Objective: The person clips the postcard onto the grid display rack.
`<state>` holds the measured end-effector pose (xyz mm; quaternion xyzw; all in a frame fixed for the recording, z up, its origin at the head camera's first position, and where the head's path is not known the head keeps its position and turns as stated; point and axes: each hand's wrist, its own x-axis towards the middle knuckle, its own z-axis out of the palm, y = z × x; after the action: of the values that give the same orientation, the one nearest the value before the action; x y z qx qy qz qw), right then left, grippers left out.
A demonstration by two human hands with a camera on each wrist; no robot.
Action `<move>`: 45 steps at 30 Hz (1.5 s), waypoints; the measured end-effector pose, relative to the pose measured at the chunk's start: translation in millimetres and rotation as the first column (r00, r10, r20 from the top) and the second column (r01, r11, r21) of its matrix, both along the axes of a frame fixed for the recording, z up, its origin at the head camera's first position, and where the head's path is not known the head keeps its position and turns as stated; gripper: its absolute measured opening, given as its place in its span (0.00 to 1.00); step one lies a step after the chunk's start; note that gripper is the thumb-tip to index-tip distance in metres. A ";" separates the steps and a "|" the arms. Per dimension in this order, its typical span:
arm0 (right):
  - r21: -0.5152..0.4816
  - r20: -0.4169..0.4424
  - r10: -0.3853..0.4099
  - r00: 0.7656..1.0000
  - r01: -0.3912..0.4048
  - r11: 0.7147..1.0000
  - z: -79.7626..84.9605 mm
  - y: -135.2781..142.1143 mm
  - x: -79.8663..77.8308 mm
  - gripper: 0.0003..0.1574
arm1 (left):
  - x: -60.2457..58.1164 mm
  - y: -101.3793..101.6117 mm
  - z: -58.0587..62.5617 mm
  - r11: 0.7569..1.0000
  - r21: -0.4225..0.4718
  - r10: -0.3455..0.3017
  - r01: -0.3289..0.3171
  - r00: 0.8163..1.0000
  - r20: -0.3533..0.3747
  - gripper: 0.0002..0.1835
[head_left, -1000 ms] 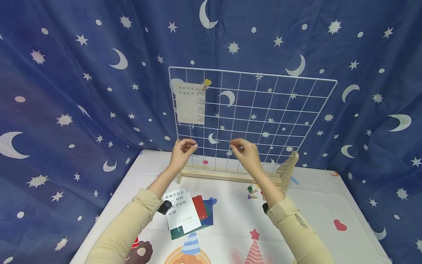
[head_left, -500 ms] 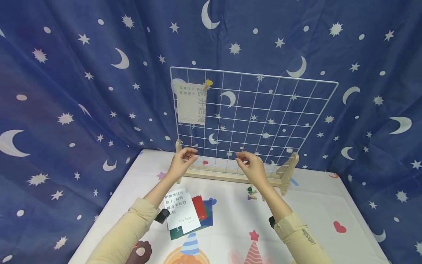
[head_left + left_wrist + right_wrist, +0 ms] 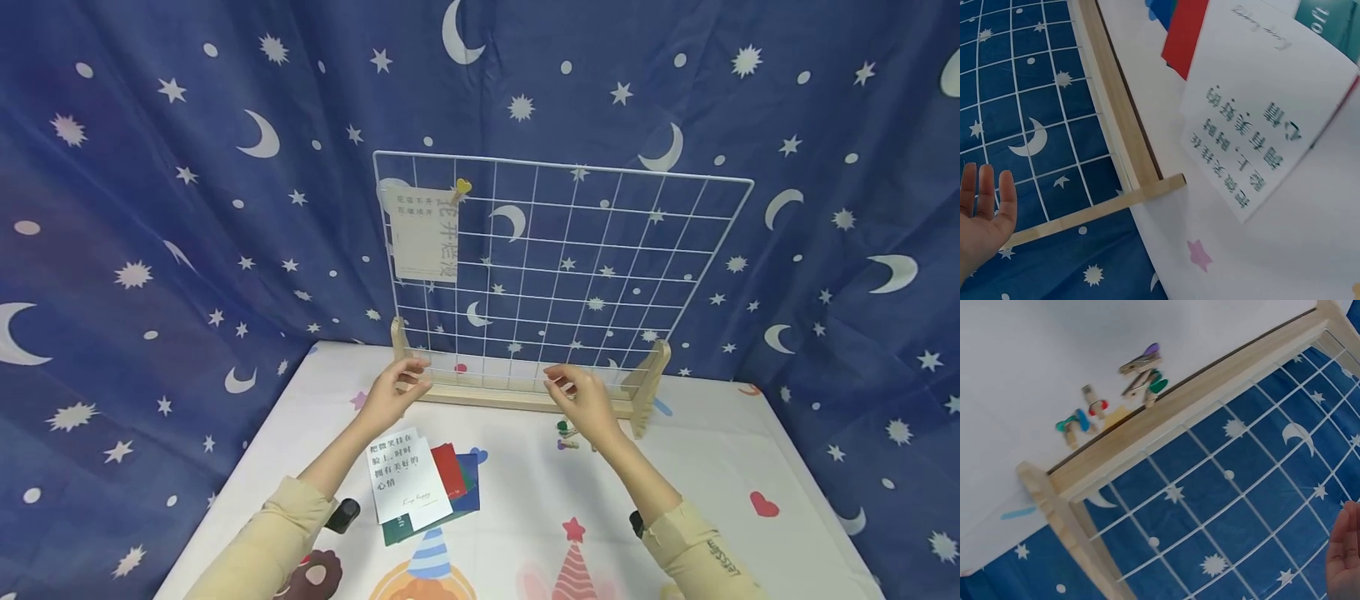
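Observation:
My left hand [image 3: 392,395] hovers in front of the lower left of a white wire grid [image 3: 562,242], its fingers loosely bent and holding nothing. Across from it, my right hand [image 3: 587,405] is raised before the grid's lower right, also without anything in it. A pale card [image 3: 423,237] with printed characters hangs at the upper left of the grid, under a small clothespin [image 3: 462,187] with a yellow heart. Below my left hand lies a pile of cards, with a white lettered card [image 3: 408,483] on top. Several small clothespins [image 3: 1147,378] lie near my right hand.
A wooden base [image 3: 510,401] with side feet holds the grid upright on the white patterned tablecloth [image 3: 705,467]. Red card [image 3: 447,469] and blue card [image 3: 469,494] edges stick out of the pile. A blue star-and-moon curtain [image 3: 187,250] hangs behind.
Both hands have come down from the grid and back toward the body, spreading slightly apart. The hung card and the pile stay as they were.

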<state>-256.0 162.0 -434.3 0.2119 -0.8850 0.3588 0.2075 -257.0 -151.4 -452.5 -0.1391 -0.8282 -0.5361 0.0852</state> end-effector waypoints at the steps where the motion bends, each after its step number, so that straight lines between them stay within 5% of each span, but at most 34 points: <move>1: 0.007 -0.002 0.000 1.000 0.000 1.000 -0.7 2.1 0.0 0.10 | 1.3 -2.6 -0.8 1.000 -0.010 -0.004 0.004 1.000 0.014 0.20; 13: -0.011 0.034 -0.060 0.998 0.061 0.998 -15.5 26.3 7.5 0.09 | 11.6 -27.8 -18.0 0.992 -0.127 -0.016 0.024 0.998 0.060 0.26; 17: -0.025 0.049 -0.067 0.997 0.069 0.997 -19.5 32.1 9.9 0.09 | 19.0 -36.1 -25.1 0.982 -0.187 0.023 -0.006 0.996 0.088 0.27; 25: -0.018 0.071 -0.111 0.991 0.112 0.994 -29.4 45.6 14.3 0.08 | 24.8 -54.3 -44.0 0.965 -0.247 0.098 -0.086 0.995 0.034 0.29; 33: -0.006 0.088 -0.120 0.989 0.121 0.993 -41.1 62.6 18.6 0.11 | 31.2 -68.3 -58.4 0.954 -0.288 0.093 -0.081 0.995 0.028 0.30; 45: 0.054 0.140 -0.159 0.977 0.153 0.987 -63.7 81.5 20.3 0.14 | 41.3 -76.4 -75.7 0.918 -0.394 0.110 -0.056 0.987 0.117 0.37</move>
<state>-235.7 243.5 -497.9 0.1198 -0.9191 0.3367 0.1659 -215.7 -227.8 -528.2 -0.0807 -0.9272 -0.3652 0.0215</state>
